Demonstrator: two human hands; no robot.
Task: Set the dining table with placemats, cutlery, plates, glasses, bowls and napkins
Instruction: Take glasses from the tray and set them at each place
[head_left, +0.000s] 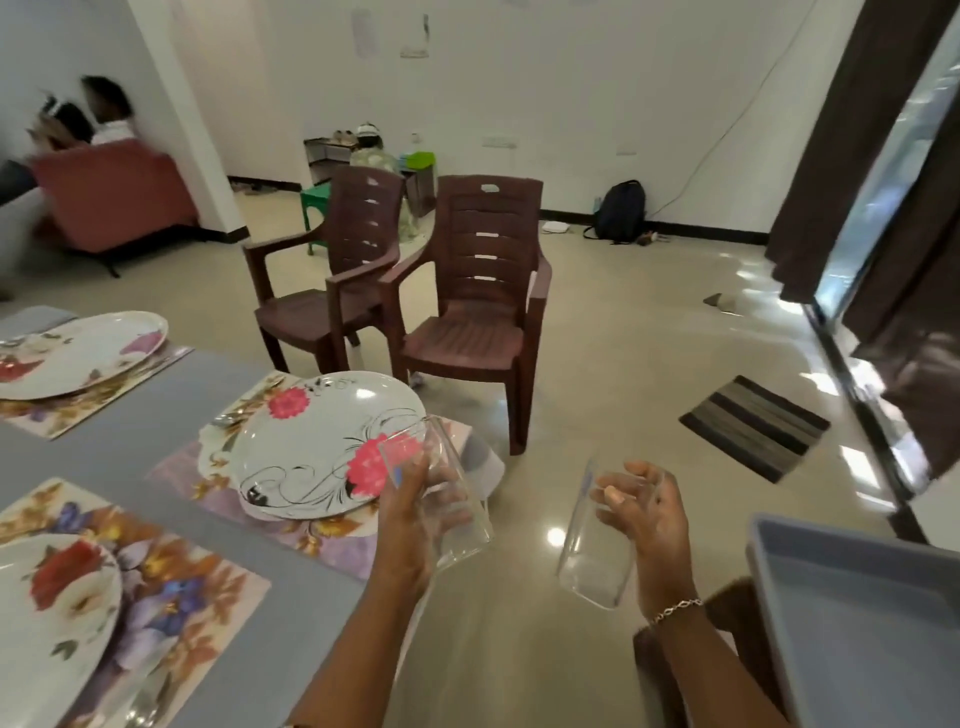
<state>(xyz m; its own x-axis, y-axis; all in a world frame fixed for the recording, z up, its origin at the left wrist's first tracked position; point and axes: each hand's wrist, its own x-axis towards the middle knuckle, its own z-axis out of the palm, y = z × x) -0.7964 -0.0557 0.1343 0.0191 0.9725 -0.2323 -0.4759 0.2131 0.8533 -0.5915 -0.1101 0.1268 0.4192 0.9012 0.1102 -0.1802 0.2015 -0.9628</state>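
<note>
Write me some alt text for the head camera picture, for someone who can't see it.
A person's left hand grips a clear glass at the edge of a grey table, and the right hand grips a second glass over the floor. Three floral plates lie on floral placemats; two brown chairs stand beyond.

two brown plastic chairs stand side by side on the shiny tile floor (623, 338), the left chair (332, 270) just beside the right chair (478, 291). behind them a green stool (314, 200) and a low shelf rack (332, 153) at the white wall. a black backpack (618, 210) lies near the wall, under a white cable (737, 119). far left, two persons (106, 111) on a pink sofa (114, 197), blurred. at r a dark brown curtain (852, 130), w/ a striped floor mat (756, 426) near it. grey plastic tub (857, 613) in bottom r corner.
</note>
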